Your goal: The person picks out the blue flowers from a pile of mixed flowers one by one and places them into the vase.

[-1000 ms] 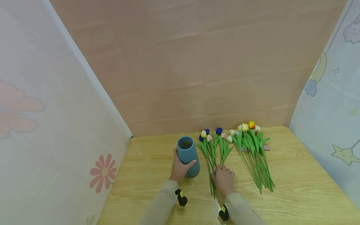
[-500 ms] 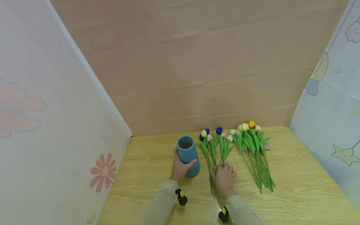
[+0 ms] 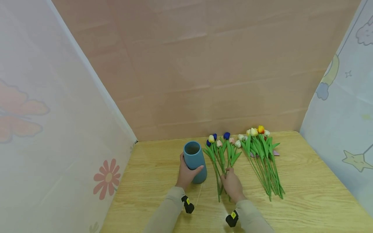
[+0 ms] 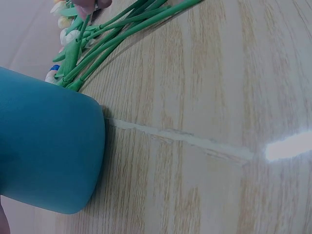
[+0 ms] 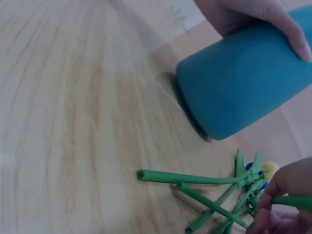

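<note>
An upright blue vase [image 3: 196, 161] stands on the wooden table. My left hand [image 3: 186, 173] grips its side, thumb across the front; the right wrist view shows the same hand [image 5: 253, 14] round it. To its right lie several artificial tulips [image 3: 214, 155] with blue, pink, white and cream heads. Over their stems, my right hand [image 3: 232, 185] pinches one green tulip stem [image 5: 295, 201] between thumb and fingers. In the left wrist view the vase [image 4: 48, 141] fills the left, and the fingertips [image 4: 87, 6] of my right hand show at the top.
A second bunch of tulips [image 3: 263, 152], with yellow, orange and white heads, lies farther right. A pale scratch [image 4: 180, 136] marks the table [image 3: 145, 168] near the vase. A brown backdrop [image 3: 180, 81] stands behind, with patterned cloth [image 3: 73, 123] at both sides.
My right hand has turned and its fingers now pinch a stem. A pink tulip head among the near flowers has shifted slightly right. The left hand and vase have stayed put.
</note>
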A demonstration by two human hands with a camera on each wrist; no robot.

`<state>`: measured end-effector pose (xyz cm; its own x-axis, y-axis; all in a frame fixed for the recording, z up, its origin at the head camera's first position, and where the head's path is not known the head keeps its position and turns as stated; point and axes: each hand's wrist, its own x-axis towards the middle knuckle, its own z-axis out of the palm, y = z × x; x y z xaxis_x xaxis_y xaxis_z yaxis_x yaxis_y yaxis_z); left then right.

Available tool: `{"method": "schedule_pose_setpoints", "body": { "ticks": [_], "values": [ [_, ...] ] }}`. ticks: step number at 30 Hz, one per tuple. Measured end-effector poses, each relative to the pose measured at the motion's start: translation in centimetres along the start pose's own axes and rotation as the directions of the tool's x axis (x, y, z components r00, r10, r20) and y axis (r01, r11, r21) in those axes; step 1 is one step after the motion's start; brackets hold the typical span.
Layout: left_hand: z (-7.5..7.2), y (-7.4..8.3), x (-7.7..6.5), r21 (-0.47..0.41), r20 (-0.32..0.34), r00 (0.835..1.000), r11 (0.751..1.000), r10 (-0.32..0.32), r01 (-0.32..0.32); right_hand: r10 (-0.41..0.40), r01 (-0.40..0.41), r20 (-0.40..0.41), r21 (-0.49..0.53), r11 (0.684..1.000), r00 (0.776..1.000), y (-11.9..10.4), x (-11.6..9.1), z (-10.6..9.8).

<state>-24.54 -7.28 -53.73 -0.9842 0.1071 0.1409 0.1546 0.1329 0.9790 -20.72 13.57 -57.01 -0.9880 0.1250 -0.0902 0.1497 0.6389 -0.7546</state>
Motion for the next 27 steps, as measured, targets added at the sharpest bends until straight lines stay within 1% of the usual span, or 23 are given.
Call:
{"method": "schedule_pose_setpoints", "body": {
  "ticks": [2, 6, 10, 14, 18, 20, 22, 26, 27],
  "values": [
    [0.1, -0.2, 0.0, 0.003, -0.002, 1.000, 1.000, 0.005, -0.005, 0.014, -0.014, 0.008, 0.007, 1.000, 1.000, 0.2, 0.1, -0.2],
    [0.2, -0.8, 0.3, 0.013, -0.009, 1.000, 1.000, 0.014, -0.014, 0.012, -0.012, -0.013, -0.004, 1.000, 1.000, 0.3, 0.2, -0.9],
    [0.3, -1.7, 0.6, 0.022, -0.018, 0.999, 0.999, 0.031, -0.030, -0.028, 0.025, -0.090, -0.029, 0.999, 0.996, 0.3, 0.4, -1.9],
    [0.3, -2.3, 0.8, 0.018, -0.020, 0.999, 0.999, 0.050, -0.049, -0.086, 0.075, -0.182, -0.063, 0.995, 0.979, 0.3, 0.5, -3.1],
    [0.3, -2.4, 0.8, 0.017, -0.020, 0.998, 0.998, 0.054, -0.054, -0.148, 0.127, -0.270, -0.092, 0.988, 0.951, 0.6, 0.6, -4.1],
    [0.2, -2.4, 0.8, 0.017, -0.020, 0.998, 0.998, 0.059, -0.058, -0.183, 0.156, -0.317, -0.107, 0.982, 0.931, 0.8, 0.8, -4.5],
    [0.2, -2.4, 0.8, 0.017, -0.020, 0.998, 0.998, 0.062, -0.062, -0.220, 0.192, -0.363, -0.112, 0.975, 0.905, 1.1, 0.9, -4.9],
    [0.2, -0.9, 0.3, 0.006, -0.008, 0.999, 0.999, 0.050, -0.050, -0.260, 0.227, -0.443, -0.128, 0.965, 0.858, 1.9, 1.1, -5.8],
    [0.1, -0.6, 0.1, 0.003, -0.004, 0.999, 0.999, 0.048, -0.048, -0.273, 0.235, -0.466, -0.139, 0.962, 0.842, 2.1, 1.2, -6.1]
  ]
}}
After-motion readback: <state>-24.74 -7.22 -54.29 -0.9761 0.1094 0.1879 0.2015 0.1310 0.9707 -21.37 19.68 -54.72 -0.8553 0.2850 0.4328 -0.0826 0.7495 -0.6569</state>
